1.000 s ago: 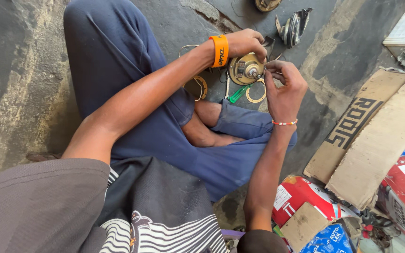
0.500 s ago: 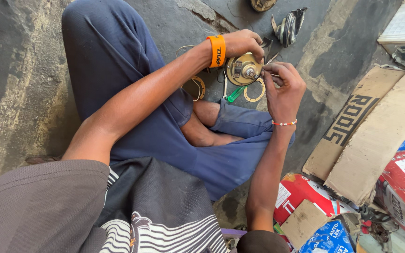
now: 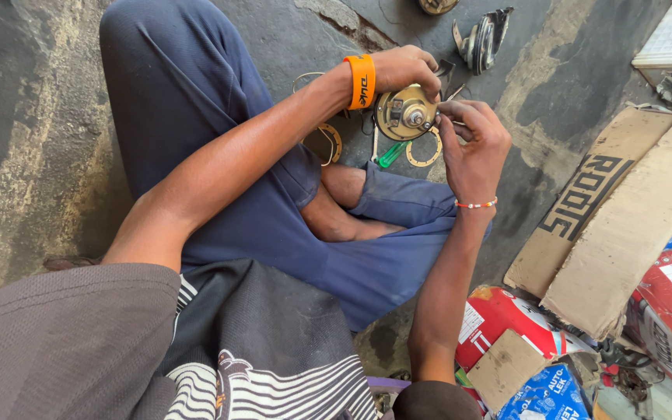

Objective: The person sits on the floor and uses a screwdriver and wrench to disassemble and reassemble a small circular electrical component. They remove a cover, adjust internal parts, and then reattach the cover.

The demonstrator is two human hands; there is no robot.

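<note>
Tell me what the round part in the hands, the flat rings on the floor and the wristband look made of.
Round part: metal, likely brass-plated; dull yellow sheen, central bolt. Flat rings: thin tan sheet, perhaps gasket paper or brass; unclear. Wristband: orange, smooth and matte, probably silicone rubber.

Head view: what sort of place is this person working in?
Probably an informal roadside or workshop-floor repair spot. The person sits cross-legged on a stained, cracked concrete floor, both hands on a round brass-coloured metal horn-like part. Thin ring-shaped gaskets and flattened brown cardboard pieces lie around.
</note>
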